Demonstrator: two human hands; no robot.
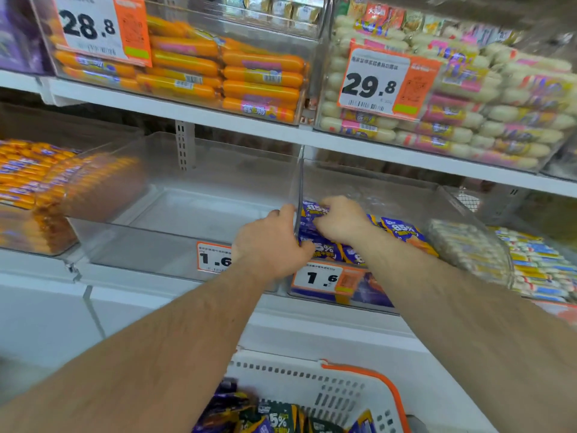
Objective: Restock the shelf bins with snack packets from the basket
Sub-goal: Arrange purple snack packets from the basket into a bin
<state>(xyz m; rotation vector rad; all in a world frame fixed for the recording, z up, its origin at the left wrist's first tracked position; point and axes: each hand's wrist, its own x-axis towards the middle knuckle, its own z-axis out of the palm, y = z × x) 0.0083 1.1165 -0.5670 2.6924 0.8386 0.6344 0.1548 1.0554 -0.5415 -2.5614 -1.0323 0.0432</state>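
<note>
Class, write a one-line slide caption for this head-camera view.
Both hands arrange purple snack packets in a clear shelf bin; basket waits below.

Price tags: upper bins 28.8 [89, 26], 29.8 [370, 84]; lower bins 1.6 [321, 278]; purple packets [402, 229] "85%".
</note>
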